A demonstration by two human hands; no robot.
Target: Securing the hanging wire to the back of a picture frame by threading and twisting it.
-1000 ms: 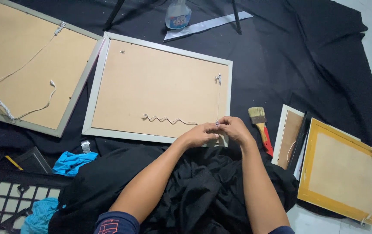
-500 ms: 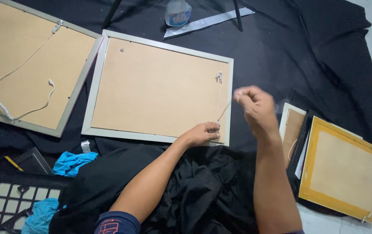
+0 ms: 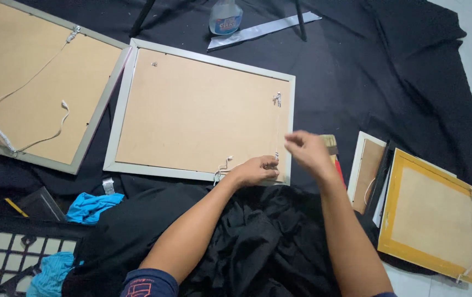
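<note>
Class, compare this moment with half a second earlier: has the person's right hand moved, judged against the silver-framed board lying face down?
Yes. The right hand has dropped from beside the silver-framed board's right edge toward its lower right corner, closer to the left hand.

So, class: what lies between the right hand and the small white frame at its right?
In the head view, a paintbrush lies on the black cloth between the right hand and the white frame.

Left hand (image 3: 255,169): pinching the thin wire (image 3: 278,126) at the lower edge of the grey-framed picture back (image 3: 197,118).
Right hand (image 3: 308,152): raised, fingers loosely curled, above the paintbrush (image 3: 332,148).
</note>
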